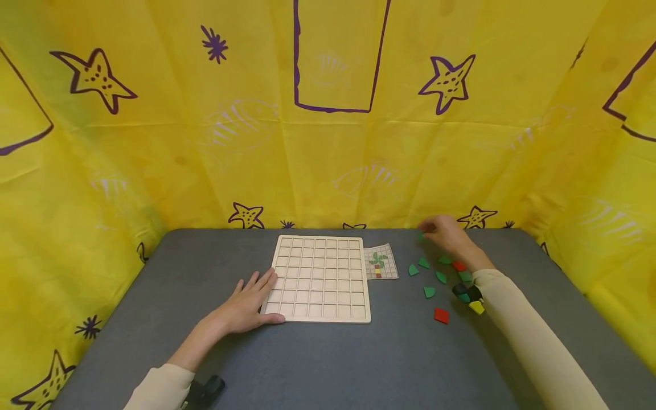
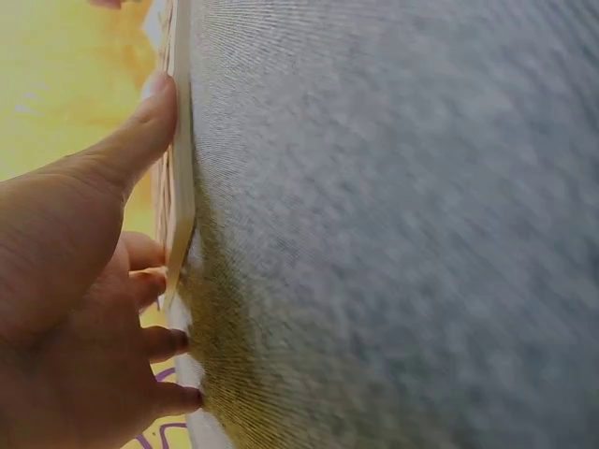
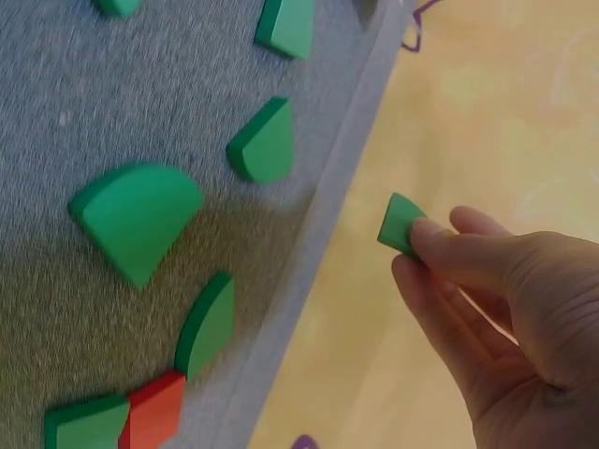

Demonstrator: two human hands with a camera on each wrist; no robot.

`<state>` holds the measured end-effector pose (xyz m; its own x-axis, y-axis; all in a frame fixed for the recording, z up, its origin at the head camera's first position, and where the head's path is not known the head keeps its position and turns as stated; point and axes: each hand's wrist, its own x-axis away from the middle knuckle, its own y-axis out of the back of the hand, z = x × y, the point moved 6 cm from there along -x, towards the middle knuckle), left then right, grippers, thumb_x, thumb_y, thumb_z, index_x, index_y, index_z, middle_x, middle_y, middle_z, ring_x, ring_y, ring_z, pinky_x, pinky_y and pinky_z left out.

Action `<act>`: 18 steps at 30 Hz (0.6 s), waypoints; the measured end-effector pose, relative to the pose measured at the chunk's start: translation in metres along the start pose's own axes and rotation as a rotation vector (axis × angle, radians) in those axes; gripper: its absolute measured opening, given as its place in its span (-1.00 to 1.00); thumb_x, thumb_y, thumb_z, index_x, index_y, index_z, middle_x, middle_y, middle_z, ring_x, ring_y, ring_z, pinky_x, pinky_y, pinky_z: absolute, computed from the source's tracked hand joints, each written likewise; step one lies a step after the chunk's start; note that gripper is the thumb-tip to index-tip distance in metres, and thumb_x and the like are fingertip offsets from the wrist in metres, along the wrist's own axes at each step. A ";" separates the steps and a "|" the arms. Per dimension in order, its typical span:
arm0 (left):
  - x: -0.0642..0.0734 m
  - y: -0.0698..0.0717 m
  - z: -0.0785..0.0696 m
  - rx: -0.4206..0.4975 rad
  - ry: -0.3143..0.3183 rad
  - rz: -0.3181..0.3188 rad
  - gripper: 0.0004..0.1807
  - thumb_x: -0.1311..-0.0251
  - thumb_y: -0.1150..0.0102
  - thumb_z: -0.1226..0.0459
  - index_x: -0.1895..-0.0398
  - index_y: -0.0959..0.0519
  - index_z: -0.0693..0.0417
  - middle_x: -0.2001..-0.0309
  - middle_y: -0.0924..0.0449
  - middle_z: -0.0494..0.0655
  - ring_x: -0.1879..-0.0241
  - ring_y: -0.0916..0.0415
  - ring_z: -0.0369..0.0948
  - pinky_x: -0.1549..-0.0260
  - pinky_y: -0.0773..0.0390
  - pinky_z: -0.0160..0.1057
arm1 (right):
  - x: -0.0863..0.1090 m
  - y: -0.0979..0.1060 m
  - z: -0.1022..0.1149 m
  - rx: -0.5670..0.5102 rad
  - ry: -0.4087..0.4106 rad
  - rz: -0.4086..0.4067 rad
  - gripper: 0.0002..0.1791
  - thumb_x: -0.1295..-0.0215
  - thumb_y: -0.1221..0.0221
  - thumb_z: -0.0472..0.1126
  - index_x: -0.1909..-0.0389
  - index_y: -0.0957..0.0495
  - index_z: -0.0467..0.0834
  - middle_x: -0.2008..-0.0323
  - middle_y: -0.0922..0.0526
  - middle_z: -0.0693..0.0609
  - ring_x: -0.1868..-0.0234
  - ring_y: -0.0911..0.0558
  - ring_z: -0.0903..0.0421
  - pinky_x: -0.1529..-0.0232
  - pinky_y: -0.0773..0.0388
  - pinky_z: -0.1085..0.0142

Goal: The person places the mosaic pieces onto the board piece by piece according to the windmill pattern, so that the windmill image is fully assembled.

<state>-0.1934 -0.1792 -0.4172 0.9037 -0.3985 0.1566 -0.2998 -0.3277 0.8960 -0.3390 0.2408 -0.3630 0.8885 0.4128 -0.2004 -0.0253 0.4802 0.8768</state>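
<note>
A pale wooden grid board (image 1: 316, 282) lies in the middle of the table in the head view, its squares bare. My left hand (image 1: 249, 306) rests at the board's left edge with fingers spread; the left wrist view has the thumb (image 2: 148, 126) laid along the board's side. Between thumb and fingertips my right hand (image 3: 510, 299) pinches a green quarter-circle tile (image 3: 397, 223), held above the table near its back edge. Several more green tiles (image 3: 138, 220) lie below and beside that hand.
Tucked against the board's right side is a small pattern card (image 1: 390, 270) with a green, yellow and brown figure. A red tile (image 1: 441, 316) and a yellow tile (image 1: 476, 307) lie to the right. Yellow cloth (image 1: 328, 148) hangs behind the grey table (image 1: 307, 364).
</note>
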 end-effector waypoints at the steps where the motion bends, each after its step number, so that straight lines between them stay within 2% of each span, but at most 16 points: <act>1: 0.000 0.000 0.000 0.002 0.003 0.006 0.13 -0.12 -0.28 -0.18 -0.52 0.00 0.32 -0.54 0.12 0.23 -0.47 0.22 0.32 -0.30 0.21 0.42 | 0.000 -0.001 0.002 -0.004 0.009 -0.006 -0.80 -0.19 -0.23 -0.53 0.15 -0.64 -0.45 0.23 -0.69 -0.31 0.18 -0.66 -0.23 0.14 -0.60 -0.05; 4: -0.002 0.000 0.001 0.012 0.014 0.028 0.15 -0.11 -0.30 -0.17 -0.52 0.03 0.32 -0.54 0.15 0.23 -0.47 0.25 0.32 -0.29 0.24 0.43 | -0.001 -0.003 0.009 -0.005 0.049 -0.015 -0.80 -0.18 -0.25 -0.52 0.16 -0.64 -0.44 0.25 -0.70 -0.30 0.21 -0.66 -0.22 0.17 -0.61 -0.04; 8: -0.004 0.001 0.001 0.031 0.015 0.054 0.17 -0.09 -0.31 -0.18 -0.53 0.05 0.31 -0.55 0.18 0.22 -0.48 0.28 0.32 -0.28 0.27 0.44 | -0.003 -0.006 0.015 0.020 0.054 -0.011 -0.79 -0.17 -0.27 -0.51 0.15 -0.65 -0.41 0.25 -0.71 -0.25 0.21 -0.67 -0.19 0.17 -0.61 -0.02; 18: -0.003 0.003 0.004 0.045 0.021 0.044 0.17 -0.07 -0.33 -0.18 -0.54 0.04 0.25 -0.56 0.22 0.18 -0.49 0.31 0.27 -0.30 0.35 0.41 | -0.011 -0.014 0.041 0.015 0.110 -0.001 -0.80 -0.18 -0.26 -0.51 0.16 -0.66 -0.40 0.23 -0.71 -0.25 0.19 -0.67 -0.17 0.14 -0.61 -0.02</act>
<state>-0.1985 -0.1820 -0.4171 0.8956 -0.3951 0.2044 -0.3520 -0.3485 0.8687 -0.3301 0.1982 -0.3549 0.8331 0.4949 -0.2471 -0.0172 0.4697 0.8827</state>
